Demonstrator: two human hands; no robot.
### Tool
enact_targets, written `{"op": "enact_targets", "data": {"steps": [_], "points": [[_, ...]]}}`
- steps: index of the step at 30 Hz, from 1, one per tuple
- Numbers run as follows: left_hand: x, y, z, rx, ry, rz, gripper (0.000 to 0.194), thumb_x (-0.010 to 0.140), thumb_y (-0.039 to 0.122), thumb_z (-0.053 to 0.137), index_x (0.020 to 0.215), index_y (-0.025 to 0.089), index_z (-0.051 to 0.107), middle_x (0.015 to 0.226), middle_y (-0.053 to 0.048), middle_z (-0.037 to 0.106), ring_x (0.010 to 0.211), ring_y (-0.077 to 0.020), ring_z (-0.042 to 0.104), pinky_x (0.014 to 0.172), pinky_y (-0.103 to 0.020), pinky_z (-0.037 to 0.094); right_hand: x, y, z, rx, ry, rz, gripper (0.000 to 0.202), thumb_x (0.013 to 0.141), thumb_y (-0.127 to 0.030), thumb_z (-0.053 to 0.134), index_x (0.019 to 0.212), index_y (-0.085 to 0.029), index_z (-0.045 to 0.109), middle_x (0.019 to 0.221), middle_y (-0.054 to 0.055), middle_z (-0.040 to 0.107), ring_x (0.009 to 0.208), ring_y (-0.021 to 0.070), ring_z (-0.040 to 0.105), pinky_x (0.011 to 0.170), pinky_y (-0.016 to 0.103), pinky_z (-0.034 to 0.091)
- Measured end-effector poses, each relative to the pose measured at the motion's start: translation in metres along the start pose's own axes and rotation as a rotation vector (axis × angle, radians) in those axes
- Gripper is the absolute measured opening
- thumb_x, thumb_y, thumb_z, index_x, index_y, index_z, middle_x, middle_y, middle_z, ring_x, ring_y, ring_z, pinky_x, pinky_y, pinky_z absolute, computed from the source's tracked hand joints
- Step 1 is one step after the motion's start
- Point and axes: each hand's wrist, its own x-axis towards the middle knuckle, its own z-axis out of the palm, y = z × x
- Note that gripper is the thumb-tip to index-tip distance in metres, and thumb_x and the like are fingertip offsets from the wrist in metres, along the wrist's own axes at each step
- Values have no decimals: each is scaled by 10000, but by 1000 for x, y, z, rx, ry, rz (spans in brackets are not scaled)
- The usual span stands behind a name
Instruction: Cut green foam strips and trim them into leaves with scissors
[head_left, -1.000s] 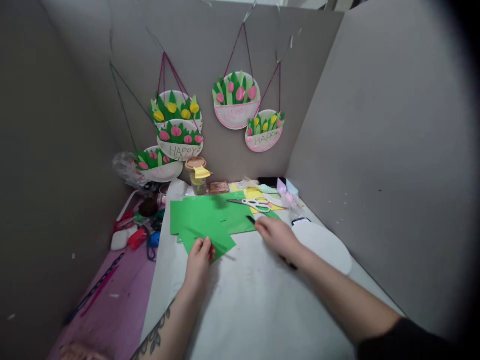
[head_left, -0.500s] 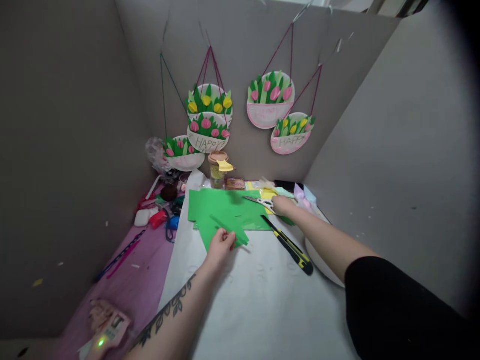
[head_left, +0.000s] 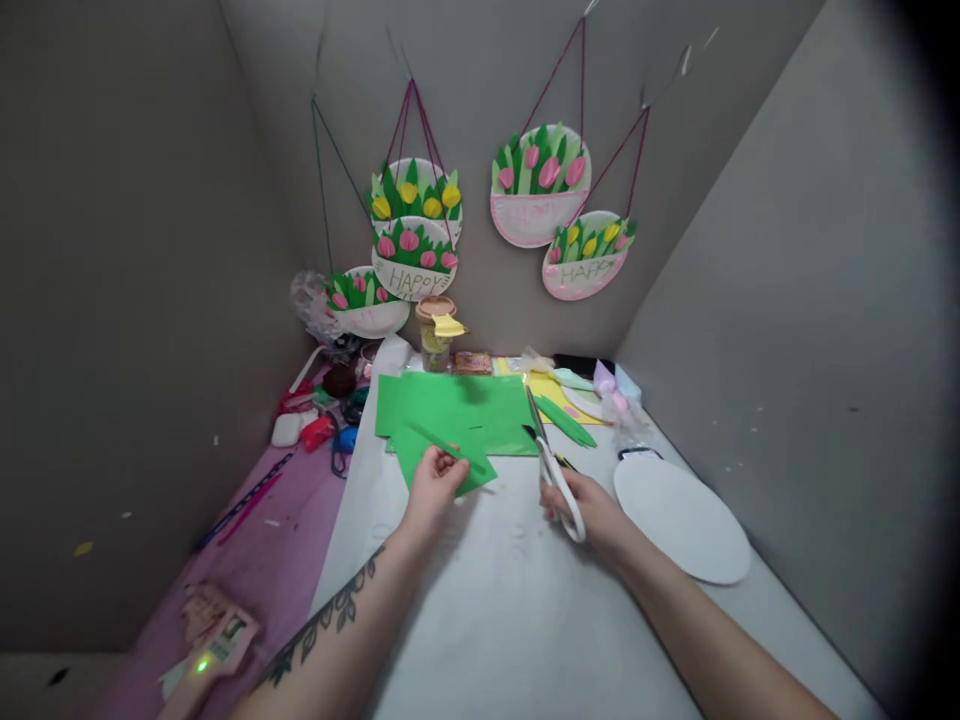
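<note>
At the far left, a pink device (head_left: 229, 640) with a green light lies on the purple cloth (head_left: 277, 540); its end is cut off by the frame, its print too small to read. Beyond it, small items crowd together, the rear ones dark and hard to tell apart. Above hangs a plate of yellow tulips (head_left: 417, 185), its lower part hidden by one of pink tulips (head_left: 412, 272) reading "HAPPY". Next come a tan-lidded cup (head_left: 435, 350) and plain, bright green sheets (head_left: 465, 400), overlapping on the surface (head_left: 480, 600). Over the nearest sheet, the left hand (head_left: 439, 475) is closed on what looks like a narrow, darker green strip (head_left: 429, 437). The right hand (head_left: 581, 500), well apart from it, is clamped around the white handles of the scissors (head_left: 550, 462), blades pointing away; a cutter (head_left: 566, 462) is mostly hidden behind them. Beyond lie pointed green leaves (head_left: 566, 420). Above, a small hanging plate (head_left: 585, 278) also reads "HAPPY". Rightmost is a blank white oval (head_left: 682, 515).
</note>
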Motion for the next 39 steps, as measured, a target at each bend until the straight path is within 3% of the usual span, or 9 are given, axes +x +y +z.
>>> {"op": "enact_targets", "data": {"steps": [3,8,13,16,19,23,31,39], "points": [[-5,25,-1,-82,14,-5,366,567,324,797,818,150,594,641,45,554,594,-76,535,632,-221,451,-7,9,3,94,-40,32,319,745,-491,617,728,-191,505,645,2,555,569,142,552,531,268,431],[-16,76,-4,-292,171,25,357,539,243,830,802,157,605,679,49,564,642,-62,571,697,-207,496,-3,16,-3,118,-124,-36,325,795,-502,580,818,-185,513,677,11,591,606,151,585,603,300,474],[-15,105,23,-304,75,63,270,625,222,797,802,169,600,705,49,552,651,-58,567,727,-229,513,-8,14,5,221,-172,-77,480,726,-614,631,897,-178,522,725,21,581,626,158,586,611,323,500],[-9,100,43,-280,43,114,301,612,251,805,821,176,601,706,56,548,648,-54,563,722,-229,501,-12,10,8,260,-172,-83,519,723,-654,611,903,-175,526,737,27,570,625,156,577,602,325,500],[-4,85,52,-247,6,-15,365,556,268,830,815,169,593,691,59,551,629,-54,554,704,-235,494,-14,7,8,227,-160,-70,502,683,-619,664,880,-175,537,757,32,573,637,155,565,614,324,494],[-1,69,48,-198,-8,-154,389,518,256,831,789,161,569,657,50,565,646,-80,580,712,-257,492,-18,3,6,150,-142,-49,425,687,-521,683,901,-178,554,850,57,596,714,174,580,668,333,497],[0,63,42,-116,0,-86,402,554,201,766,888,167,546,604,67,526,678,-121,610,735,-295,485,-28,-6,8,120,-347,5,334,738,-392,643,974,-173,552,896,63,613,806,200,591,729,336,496],[-7,62,49,-87,-41,-82,402,582,189,744,913,170,517,596,86,476,687,-146,641,741,-318,499,-33,-10,6,53,-383,-38,341,758,-386,607,1016,-168,557,969,81,610,802,197,581,727,331,496]]}}
